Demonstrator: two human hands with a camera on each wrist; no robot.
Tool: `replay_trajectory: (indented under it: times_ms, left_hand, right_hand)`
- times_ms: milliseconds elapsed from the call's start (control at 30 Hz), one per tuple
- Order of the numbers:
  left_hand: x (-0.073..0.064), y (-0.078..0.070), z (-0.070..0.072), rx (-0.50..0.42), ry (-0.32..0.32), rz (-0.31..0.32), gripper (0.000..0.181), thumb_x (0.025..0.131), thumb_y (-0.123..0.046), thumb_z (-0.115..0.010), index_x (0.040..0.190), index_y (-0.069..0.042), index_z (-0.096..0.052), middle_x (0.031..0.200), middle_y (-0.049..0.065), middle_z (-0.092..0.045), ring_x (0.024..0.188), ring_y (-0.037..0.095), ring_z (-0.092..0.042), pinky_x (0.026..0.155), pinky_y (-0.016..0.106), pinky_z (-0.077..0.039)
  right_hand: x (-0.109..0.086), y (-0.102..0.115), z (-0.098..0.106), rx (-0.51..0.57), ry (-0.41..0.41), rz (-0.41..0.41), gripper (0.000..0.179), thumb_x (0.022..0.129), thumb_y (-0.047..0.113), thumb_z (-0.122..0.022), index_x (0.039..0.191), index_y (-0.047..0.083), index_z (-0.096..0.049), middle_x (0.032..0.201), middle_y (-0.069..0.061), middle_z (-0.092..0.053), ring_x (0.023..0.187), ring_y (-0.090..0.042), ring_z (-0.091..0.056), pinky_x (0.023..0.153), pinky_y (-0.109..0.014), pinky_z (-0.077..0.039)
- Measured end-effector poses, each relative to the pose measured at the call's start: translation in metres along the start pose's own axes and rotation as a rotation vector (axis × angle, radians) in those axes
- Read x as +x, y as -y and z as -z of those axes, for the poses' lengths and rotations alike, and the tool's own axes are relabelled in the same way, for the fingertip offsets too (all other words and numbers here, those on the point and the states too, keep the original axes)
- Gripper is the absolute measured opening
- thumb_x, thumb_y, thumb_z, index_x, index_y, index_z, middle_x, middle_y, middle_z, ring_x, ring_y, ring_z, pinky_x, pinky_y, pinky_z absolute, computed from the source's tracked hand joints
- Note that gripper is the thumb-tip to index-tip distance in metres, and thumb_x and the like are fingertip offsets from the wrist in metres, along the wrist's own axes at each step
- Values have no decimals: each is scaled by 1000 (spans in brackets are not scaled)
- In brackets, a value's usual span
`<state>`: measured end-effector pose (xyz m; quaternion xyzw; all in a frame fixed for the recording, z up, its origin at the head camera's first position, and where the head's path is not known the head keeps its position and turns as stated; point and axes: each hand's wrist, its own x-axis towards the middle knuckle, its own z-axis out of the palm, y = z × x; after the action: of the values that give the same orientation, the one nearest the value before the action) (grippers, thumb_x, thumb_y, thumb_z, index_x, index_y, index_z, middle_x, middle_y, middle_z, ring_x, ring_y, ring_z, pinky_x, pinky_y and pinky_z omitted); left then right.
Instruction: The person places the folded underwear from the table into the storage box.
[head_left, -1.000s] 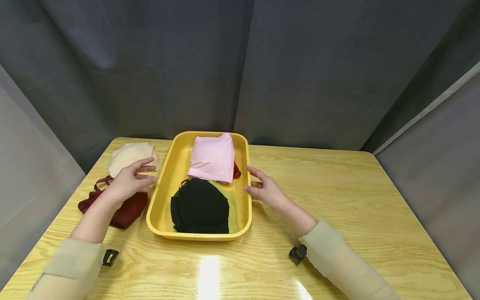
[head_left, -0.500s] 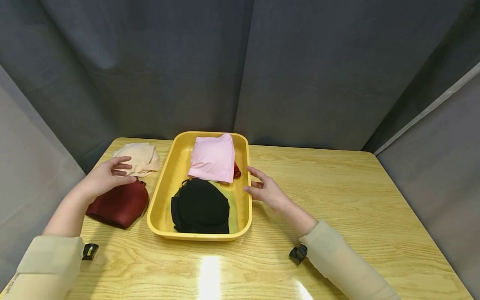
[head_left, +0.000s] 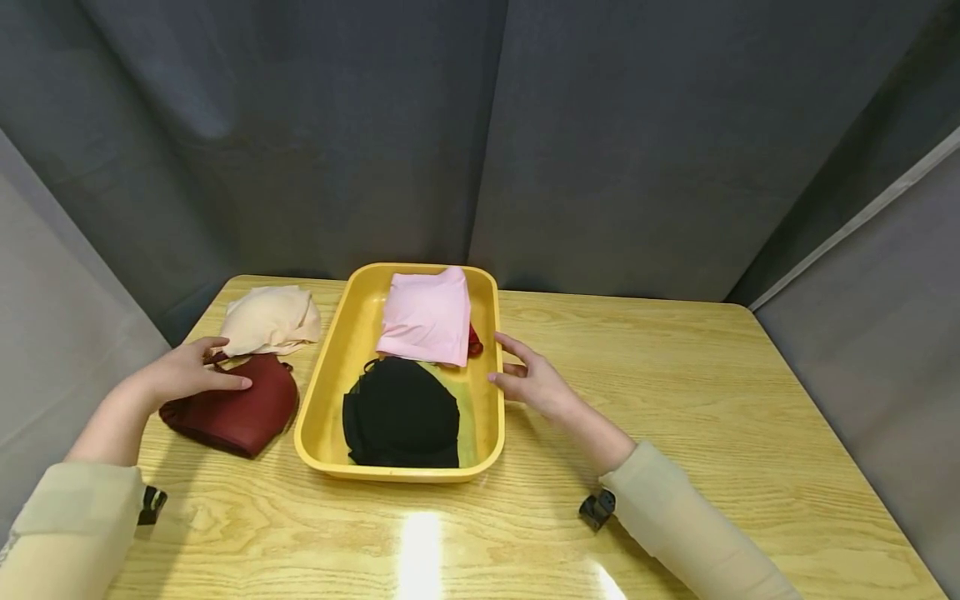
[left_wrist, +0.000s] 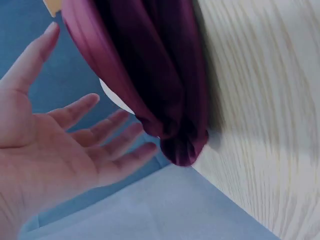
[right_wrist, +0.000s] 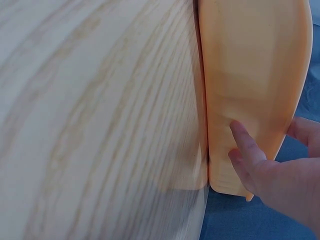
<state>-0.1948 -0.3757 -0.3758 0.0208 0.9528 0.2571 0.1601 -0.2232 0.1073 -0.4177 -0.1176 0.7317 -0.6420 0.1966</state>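
My left hand (head_left: 180,373) hovers over a maroon bra (head_left: 258,408) lying left of the yellow tray (head_left: 326,417). In the left wrist view its fingers spread loosely beside the bra's folded edge (left_wrist: 125,55); whether a fingertip touches the cloth I cannot tell. My right hand (head_left: 536,385) holds the tray's right rim, one digit over the edge and other fingers against the outer wall (right_wrist: 250,75). Inside the tray lie a black bra (head_left: 405,417) at the near end and a folded pink garment (head_left: 426,317) at the far end.
A crumpled beige garment (head_left: 272,321) lies behind the maroon bra. Under the tray's upper pieces show a yellow-green cloth (head_left: 465,417) and a bit of red fabric (head_left: 475,343). Grey curtains (head_left: 615,150) stand behind the wooden table (head_left: 675,400).
My left hand has moved left, from beside the tray's left rim to over the far left part of the maroon bra. The right hand and tray stay put.
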Motion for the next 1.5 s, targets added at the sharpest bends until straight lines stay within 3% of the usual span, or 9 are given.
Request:
replay_trajectory:
  times_ms: [167, 333, 533, 633, 733, 900, 1167, 1300, 1500]
  left_hand:
    - [1, 6, 3, 50, 74, 27, 101, 83, -50, -66, 139, 20, -19, 134, 41, -31, 115, 48, -39, 92, 57, -39]
    - [3, 9, 5, 41, 153, 56, 103, 84, -52, -63, 139, 20, -14, 135, 40, -29, 113, 45, -41, 86, 51, -44]
    - [6, 9, 6, 18, 228, 100, 109, 83, -54, -62, 141, 20, -6, 139, 41, -20, 119, 50, -33, 90, 57, -40]
    - [8, 10, 5, 22, 242, 107, 111, 83, -55, -62, 140, 21, -5, 138, 42, -20, 120, 50, -32, 94, 59, -36]
    - [10, 12, 3, 21, 252, 115, 109, 83, -55, -63, 138, 22, -9, 133, 40, -30, 116, 46, -38, 94, 55, -38]
    - [12, 14, -1, 10, 246, 128, 99, 81, -53, -66, 133, 20, -25, 113, 25, -49, 102, 33, -48, 84, 40, -43]
    - [15, 15, -7, 21, 214, 108, 85, 77, -50, -72, 119, 16, -40, 99, 16, -53, 92, 26, -52, 74, 31, -44]
    - [16, 16, -11, -2, 232, 103, 74, 78, -49, -71, 112, 14, -49, 90, 10, -59, 82, 19, -56, 70, 30, -46]
    - [18, 19, -16, -12, 255, 96, 76, 80, -49, -69, 119, 14, -51, 87, 5, -62, 79, 15, -58, 71, 30, -47]
  right_hand:
    - [1, -1, 0, -2, -7, -4, 69, 91, 5, -60, 150, 13, -25, 154, -13, -21, 127, -39, -44, 92, -44, -48]
    - [0, 0, 0, -1, -6, -2, 69, 91, 5, -60, 150, 15, -26, 154, -13, -21, 127, -39, -44, 93, -46, -47]
    - [0, 1, -1, 1, -13, -8, 70, 90, 4, -60, 150, 13, -25, 154, -13, -22, 126, -39, -45, 92, -47, -46]
    - [1, 0, -1, 1, -16, -12, 70, 90, 5, -61, 150, 14, -25, 154, -13, -22, 126, -39, -45, 91, -46, -47]
    - [2, 0, 0, 0, -14, -15, 70, 90, 5, -61, 150, 13, -25, 154, -12, -22, 125, -38, -46, 91, -45, -48]
    - [2, 0, 0, 12, -5, -14, 70, 91, 3, -59, 150, 12, -24, 153, -15, -24, 124, -39, -47, 91, -46, -47]
    - [1, 0, -1, 23, -1, -12, 69, 91, 2, -58, 150, 11, -23, 154, -13, -20, 126, -41, -43, 92, -49, -46]
    - [1, 0, -1, 30, -2, -8, 69, 91, 2, -58, 150, 12, -24, 154, -14, -19, 126, -41, -43, 91, -49, -46]
    - [1, 1, -1, 32, -3, -7, 69, 91, 1, -58, 150, 11, -23, 154, -14, -19, 126, -42, -43, 91, -49, -47]
